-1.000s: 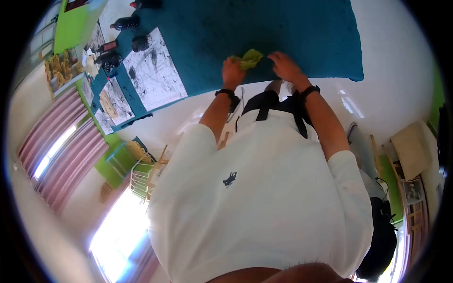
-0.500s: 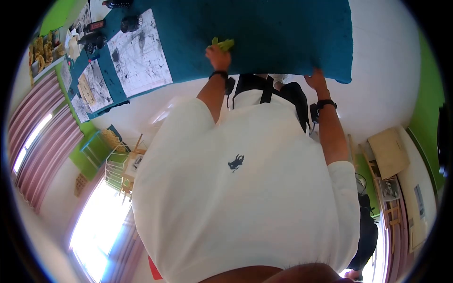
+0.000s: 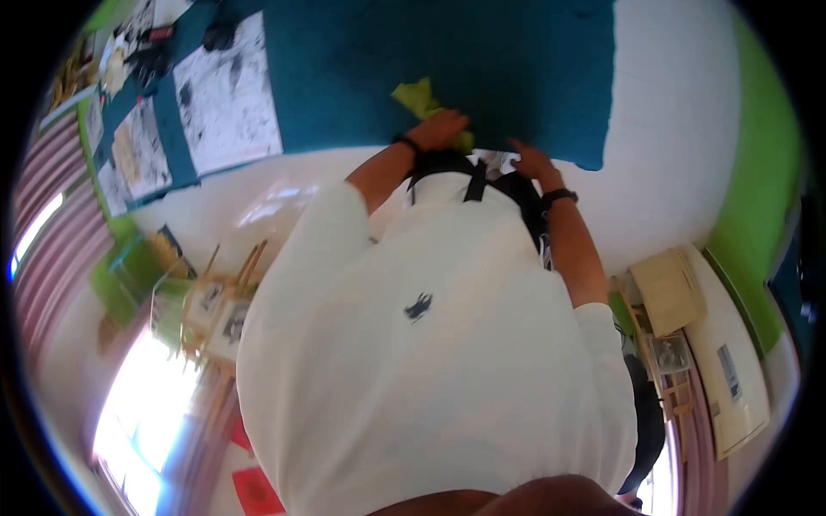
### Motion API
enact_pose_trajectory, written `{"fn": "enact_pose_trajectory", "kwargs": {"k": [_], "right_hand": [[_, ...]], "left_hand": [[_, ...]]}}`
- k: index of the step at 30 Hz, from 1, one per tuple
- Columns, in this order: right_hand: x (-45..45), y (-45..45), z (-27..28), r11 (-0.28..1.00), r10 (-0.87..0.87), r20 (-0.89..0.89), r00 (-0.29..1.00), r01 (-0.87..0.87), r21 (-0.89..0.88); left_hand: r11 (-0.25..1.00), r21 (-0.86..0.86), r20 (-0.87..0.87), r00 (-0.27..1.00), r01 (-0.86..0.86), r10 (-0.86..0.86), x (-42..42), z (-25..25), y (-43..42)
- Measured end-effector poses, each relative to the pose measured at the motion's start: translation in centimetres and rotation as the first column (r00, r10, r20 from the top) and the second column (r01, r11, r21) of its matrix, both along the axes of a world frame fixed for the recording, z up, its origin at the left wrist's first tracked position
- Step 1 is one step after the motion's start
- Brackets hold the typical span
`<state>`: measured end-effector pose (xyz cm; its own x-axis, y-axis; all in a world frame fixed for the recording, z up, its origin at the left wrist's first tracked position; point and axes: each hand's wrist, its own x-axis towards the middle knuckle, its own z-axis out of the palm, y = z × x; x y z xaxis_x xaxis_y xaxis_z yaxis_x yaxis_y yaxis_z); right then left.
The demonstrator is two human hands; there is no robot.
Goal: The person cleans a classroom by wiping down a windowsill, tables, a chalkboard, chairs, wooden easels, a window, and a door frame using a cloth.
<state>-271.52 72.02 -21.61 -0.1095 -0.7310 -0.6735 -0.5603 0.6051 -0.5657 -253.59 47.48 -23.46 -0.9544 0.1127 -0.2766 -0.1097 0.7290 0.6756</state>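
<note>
My left hand is closed on a yellow-green cloth at the near edge of the teal-covered table. Part of the cloth sticks out beyond the hand toward the table's middle, and another part hangs below the fingers at the edge. My right hand is at the same edge, a short way to the right, with its fingers loosely apart and no object visible in them. Both wrists wear dark bands.
Smudged white sheets lie on the table's left side, with dark objects behind them. Easels with drawings stand to the left. A board leans at the right, near a person in dark clothing.
My left hand has moved right and toward my body with the cloth, down to the table's edge. The right hand has shifted left, closer to it. The whole view has shifted slightly.
</note>
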Motion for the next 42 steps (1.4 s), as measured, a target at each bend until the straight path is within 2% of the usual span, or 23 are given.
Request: {"fn": "enact_pose_trajectory", "kwargs": {"k": [1, 2, 3, 6, 8, 9, 10, 11, 13, 14, 16, 17, 19, 22, 24, 26, 27, 29, 34, 37, 39, 40, 42], "right_hand": [[0.0, 0.2, -0.9, 1.0, -0.006, 0.001, 1.0, 0.006, -0.019], [-0.2, -0.4, -0.4, 0.997, 0.072, -0.071, 0.995, -0.07, 0.027], [-0.3, -0.9, 0.7, 0.997, 0.072, -0.121, 0.99, -0.069, 0.03], [-1.4, -1.1, 1.0, 0.999, 0.032, -0.199, 0.979, -0.034, -0.008], [-2.3, -0.1, -1.0, 0.992, -0.067, -0.173, 0.983, 0.047, -0.117], [-3.2, 1.5, -1.9, 0.983, -0.112, -0.121, 0.986, 0.092, -0.158], [-3.6, 2.2, -3.0, 0.972, -0.152, -0.061, 0.986, 0.138, -0.192], [-4.1, 1.8, -3.1, 0.96, -0.185, -0.038, 0.982, 0.173, -0.22], [-7.6, 2.8, -2.1, 0.958, -0.226, 0.308, 0.924, 0.269, -0.104], [-8.7, 3.0, -1.8, 0.963, -0.19, 0.255, 0.948, 0.231, -0.139], [-11.7, 4.2, -0.9, 0.944, -0.213, 0.309, 0.927, 0.277, -0.18], [-11.6, 5.7, -0.6, 0.925, -0.251, 0.362, 0.898, 0.332, -0.183], [-11.7, 9.9, -5.7, 0.821, -0.17, 0.261, 0.95, 0.283, -0.495], [-17.9, 14.8, 2.4, 0.978, -0.014, 0.054, 0.998, 0.025, -0.206], [-21.0, 17.3, 3.7, 0.955, -0.155, 0.121, 0.98, 0.18, -0.236], [-24.9, 19.7, 4.1, 0.938, -0.205, 0.132, 0.97, 0.233, -0.258], [-26.5, 20.8, 4.6, 0.919, -0.232, 0.066, 0.971, 0.24, -0.313], [-29.4, 21.7, 5.7, 0.908, -0.21, -0.016, 0.978, 0.189, -0.374], [-31.5, 19.3, 7.9, 0.824, -0.257, 0.089, 0.962, 0.267, -0.5], [-31.0, 16.9, 6.8, 0.889, -0.18, 0.111, 0.977, 0.21, -0.406], [-29.4, 15.8, 4.2, 0.922, -0.086, 0.036, 0.996, 0.093, -0.377], [-29.1, 15.0, 2.7, 0.924, -0.037, 0.031, 0.999, 0.046, -0.379], [-28.6, 14.2, 0.4, 0.966, 0.153, 0.06, 0.986, -0.136, -0.221]], "left_hand": [[0.994, 0.041, -0.265, 0.958, -0.101, 0.108, 0.9, 0.5, -1.2], [0.986, -0.112, -0.108, 0.988, -0.124, 0.112, 1.4, 1.3, -3.0], [0.938, -0.214, -0.212, 0.95, -0.274, 0.229, 3.6, -1.7, -4.7], [0.782, 0.24, 0.176, 0.818, -0.575, 0.548, 5.7, -3.3, -10.6], [0.574, -0.097, 0.629, 0.397, -0.813, 0.669, 5.7, 1.7, -12.1], [0.233, -0.078, 0.7, 0.114, -0.969, 0.705, 9.2, -5.0, -13.0], [0.143, -0.157, 0.73, -0.018, -0.977, 0.684, 7.3, 1.3, -11.3], [0.163, -0.11, 0.718, 0.034, -0.981, 0.695, 6.9, 2.4, -10.0], [0.183, -0.096, 0.67, 0.073, -0.978, 0.739, 3.8, 2.5, -6.1], [0.352, -0.004, 0.705, 0.248, -0.936, 0.665, 3.8, -2.5, -5.7], [0.618, 0.103, 0.335, 0.612, -0.779, 0.716, 2.0, -7.3, -1.4], [0.66, 0.09, 0.356, 0.643, -0.746, 0.678, -1.3, -6.3, 0.7], [0.199, 0.339, 0.663, 0.384, -0.919, 0.643, -10.4, -3.3, 10.9], [0.366, 0.44, 0.545, 0.568, -0.82, 0.616, -20.9, -3.0, 20.5], [0.437, 0.501, 0.519, 0.663, -0.748, 0.54, -26.8, 2.0, 25.7], [0.046, 0.613, 0.786, 0.615, -0.789, 0.064, -33.1, 7.4, 29.8], [0.019, 0.629, 0.774, 0.628, -0.778, 0.086, -34.8, 8.6, 29.9], [0.303, 0.628, 0.762, 0.645, -0.717, -0.053, -36.5, 10.2, 28.3], [0.281, 0.68, 0.627, 0.736, -0.677, 0.255, -35.8, 11.7, 25.6], [0.275, 0.516, 0.599, 0.571, -0.811, 0.561, -33.8, 11.1, 24.3], [0.056, 0.329, 0.664, 0.274, -0.943, 0.696, -31.7, 8.8, 24.2], [0.011, 0.334, 0.661, 0.243, -0.943, 0.71, -31.0, 8.0, 24.6], [-0.453, 0.351, 0.705, -0.088, -0.82, 0.704, -29.5, 6.8, 26.5]]}}
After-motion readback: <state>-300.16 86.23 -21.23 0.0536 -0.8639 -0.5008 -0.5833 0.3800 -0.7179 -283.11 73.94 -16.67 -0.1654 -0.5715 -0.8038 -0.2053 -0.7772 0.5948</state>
